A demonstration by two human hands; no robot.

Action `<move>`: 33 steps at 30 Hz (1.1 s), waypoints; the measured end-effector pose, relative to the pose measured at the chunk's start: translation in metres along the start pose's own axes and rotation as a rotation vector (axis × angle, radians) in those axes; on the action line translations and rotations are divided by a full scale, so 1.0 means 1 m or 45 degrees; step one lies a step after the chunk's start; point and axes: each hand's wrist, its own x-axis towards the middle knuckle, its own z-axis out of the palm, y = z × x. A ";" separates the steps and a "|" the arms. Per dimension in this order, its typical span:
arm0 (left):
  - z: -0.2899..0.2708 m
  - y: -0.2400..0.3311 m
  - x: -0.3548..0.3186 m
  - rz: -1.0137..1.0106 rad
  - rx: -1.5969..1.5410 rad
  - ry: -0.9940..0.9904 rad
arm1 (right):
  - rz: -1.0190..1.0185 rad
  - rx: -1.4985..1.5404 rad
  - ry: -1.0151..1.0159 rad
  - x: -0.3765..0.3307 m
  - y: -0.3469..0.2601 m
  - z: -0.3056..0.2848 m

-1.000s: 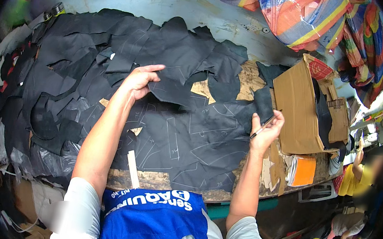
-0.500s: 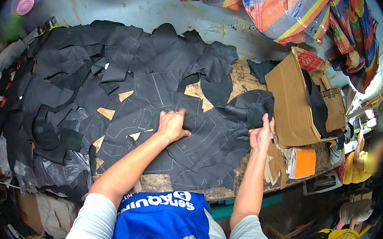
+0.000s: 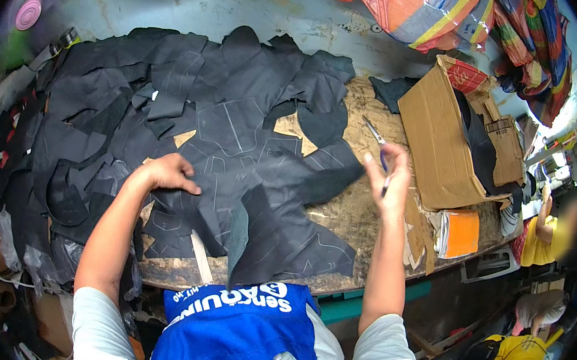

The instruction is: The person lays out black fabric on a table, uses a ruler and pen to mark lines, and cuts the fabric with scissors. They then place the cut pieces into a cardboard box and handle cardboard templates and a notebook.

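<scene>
Around: we see a cardboard box (image 3: 429,145) standing just beyond the right hand (image 3: 392,182), an orange-faced stack (image 3: 458,234) nearer us.
Black sheet (image 3: 276,231): on the worn bench (image 3: 340,220), white-lined, partly folded up.
Sheet's lobe: points right, toward the box.
Scissors (image 3: 373,129): slanting, tips up-left.
Left hand (image 3: 166,173): over black pieces; grip, we cannot tell.
Right hand: at the scissors' handle; grip unclear.

**Black sheet (image 3: 262,233) pulled off the right side, scissors (image 3: 374,128) uncovered**

The right hand (image 3: 391,180) no longer touches the sheet and now stands beside the scissors; whether it grips them is unclear. The left hand (image 3: 166,171) has moved from the middle to the left. The sheet's front now rises in a flap, and more worktop (image 3: 344,221) shows at right.
</scene>
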 end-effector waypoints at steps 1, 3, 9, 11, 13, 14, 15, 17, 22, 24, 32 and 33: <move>0.009 -0.015 -0.005 -0.106 0.146 0.297 | 0.070 0.057 -0.090 -0.012 0.000 0.008; 0.028 -0.036 -0.013 -0.235 0.284 0.674 | 0.221 0.028 -0.192 -0.041 -0.003 0.016; 0.036 -0.052 -0.017 -0.277 0.105 0.660 | 0.289 -0.356 0.181 -0.059 0.028 0.025; 0.028 -0.048 -0.018 -0.091 -0.194 0.500 | 0.425 -0.542 0.104 -0.046 0.050 0.026; 0.017 -0.041 -0.020 0.046 -0.602 0.248 | 0.401 -0.552 -0.049 -0.039 0.069 0.030; 0.013 -0.037 -0.022 0.077 -0.773 0.265 | 0.298 -0.492 -0.118 -0.038 0.075 0.034; 0.008 -0.032 -0.025 0.079 -0.983 0.256 | 0.197 -0.434 -0.188 -0.035 0.081 0.038; -0.008 -0.016 -0.024 0.099 -1.234 0.158 | 0.683 0.584 -0.184 -0.031 0.086 0.044; -0.017 0.052 -0.002 0.290 -1.668 0.090 | 0.317 0.280 0.123 -0.031 0.075 0.043; -0.001 0.080 0.011 0.528 -1.650 0.142 | 0.337 0.362 0.142 -0.035 0.064 0.032; 0.091 0.039 -0.041 0.220 -0.331 0.509 | -0.017 -0.058 0.358 -0.060 -0.034 0.006; 0.108 0.030 -0.054 0.175 -0.237 0.607 | -0.010 0.118 0.175 -0.071 -0.051 0.018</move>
